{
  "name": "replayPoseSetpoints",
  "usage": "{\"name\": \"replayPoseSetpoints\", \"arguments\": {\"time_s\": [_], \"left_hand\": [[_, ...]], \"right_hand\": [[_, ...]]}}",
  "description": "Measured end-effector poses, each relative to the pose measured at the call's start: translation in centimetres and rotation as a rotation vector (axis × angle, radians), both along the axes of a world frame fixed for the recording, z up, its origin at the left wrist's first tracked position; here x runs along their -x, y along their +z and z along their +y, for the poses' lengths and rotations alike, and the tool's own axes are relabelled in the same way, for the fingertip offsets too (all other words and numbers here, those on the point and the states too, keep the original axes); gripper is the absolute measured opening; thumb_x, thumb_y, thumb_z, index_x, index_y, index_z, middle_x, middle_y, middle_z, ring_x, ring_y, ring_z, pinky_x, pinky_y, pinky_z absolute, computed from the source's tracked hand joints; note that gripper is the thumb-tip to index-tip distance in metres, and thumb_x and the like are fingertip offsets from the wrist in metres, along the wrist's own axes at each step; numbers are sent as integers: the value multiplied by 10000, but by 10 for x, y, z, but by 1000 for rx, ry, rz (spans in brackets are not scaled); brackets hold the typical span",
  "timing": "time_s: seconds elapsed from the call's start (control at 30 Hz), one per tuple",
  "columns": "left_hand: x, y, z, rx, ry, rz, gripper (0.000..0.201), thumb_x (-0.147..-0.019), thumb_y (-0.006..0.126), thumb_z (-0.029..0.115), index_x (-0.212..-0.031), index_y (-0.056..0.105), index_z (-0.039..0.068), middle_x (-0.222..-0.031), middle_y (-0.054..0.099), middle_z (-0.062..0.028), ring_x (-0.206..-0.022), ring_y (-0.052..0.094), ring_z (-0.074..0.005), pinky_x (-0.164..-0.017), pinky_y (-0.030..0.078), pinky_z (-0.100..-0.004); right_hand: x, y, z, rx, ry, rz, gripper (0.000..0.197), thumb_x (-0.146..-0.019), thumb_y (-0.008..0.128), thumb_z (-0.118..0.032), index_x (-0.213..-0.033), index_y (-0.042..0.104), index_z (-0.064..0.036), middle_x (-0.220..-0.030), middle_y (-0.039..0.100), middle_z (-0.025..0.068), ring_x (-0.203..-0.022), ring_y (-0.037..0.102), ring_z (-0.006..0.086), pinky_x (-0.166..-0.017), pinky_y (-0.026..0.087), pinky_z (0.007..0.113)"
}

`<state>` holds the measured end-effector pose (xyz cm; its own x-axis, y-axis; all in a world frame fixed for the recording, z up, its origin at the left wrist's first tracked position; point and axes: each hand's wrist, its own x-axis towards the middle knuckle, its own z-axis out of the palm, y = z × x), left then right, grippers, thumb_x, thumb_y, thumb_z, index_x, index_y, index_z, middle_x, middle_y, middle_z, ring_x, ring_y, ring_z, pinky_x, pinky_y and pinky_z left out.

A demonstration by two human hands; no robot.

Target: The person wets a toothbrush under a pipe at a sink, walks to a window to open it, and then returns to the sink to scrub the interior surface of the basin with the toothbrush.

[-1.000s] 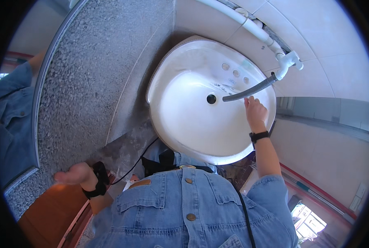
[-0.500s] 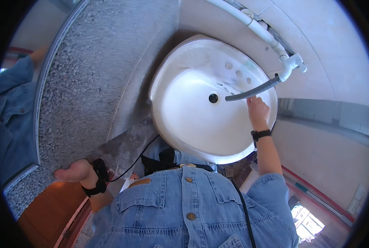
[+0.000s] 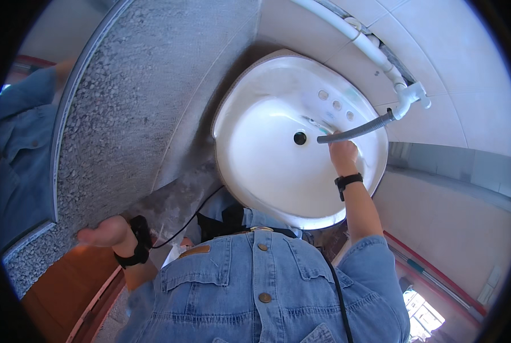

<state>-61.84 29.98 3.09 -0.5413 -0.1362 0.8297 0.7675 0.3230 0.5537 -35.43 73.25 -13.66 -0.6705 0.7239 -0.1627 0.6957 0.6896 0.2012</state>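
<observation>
Reaching over the white basin [image 3: 267,171], the right hand [image 3: 342,153] sits at the free end of the grey hose [image 3: 355,131], fingers curled beneath it; whether they actually clamp the hose I cannot tell. The hose's long axis runs from the white pipe fitting [image 3: 411,97] on the tiled wall [image 3: 472,108] down toward the basin's middle, its open end pointing at the dark drain hole [image 3: 300,138], just short of it. The left hand [image 3: 104,231] hangs loose and half open, holding nothing, beyond the basin's near-left rim beside the speckled stone ledge [image 3: 124,103]; a black strap wraps each wrist. Against half a second ago, the right hand has crept up to the hose tip from just below it; the left hand has kept its place.
</observation>
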Motion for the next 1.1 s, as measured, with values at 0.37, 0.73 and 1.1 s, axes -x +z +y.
{"name": "replayPoseSetpoints", "arguments": {"time_s": [0.37,0.73,1.1], "left_hand": [[1,-17,-31,58,37,-18,649,-940,169,422,-1313,155,-110,-1337,278,-236,-1163,402,-300,-961,382,-353],[-5,3,-2,33,84,7,629,-914,274,389,-1338,120,-49,-1339,235,-231,-1160,374,-296,-962,364,-368],[-6,2,-9,61,69,-8,613,-934,213,387,-1322,138,-82,-1328,257,-238,-1154,379,-298,-949,378,-354]], "right_hand": [[-3,39,-3,227,-316,199,358,-896,391,-346,-890,589,-48,-778,617,217,-742,594,398,-676,467,504],[38,42,11,328,-241,339,334,-899,386,-337,-875,621,-101,-830,627,164,-809,588,376,-672,474,453],[65,11,1,270,144,751,326,-902,384,-276,-752,580,-62,-717,611,165,-684,588,377,-603,474,463]]}}
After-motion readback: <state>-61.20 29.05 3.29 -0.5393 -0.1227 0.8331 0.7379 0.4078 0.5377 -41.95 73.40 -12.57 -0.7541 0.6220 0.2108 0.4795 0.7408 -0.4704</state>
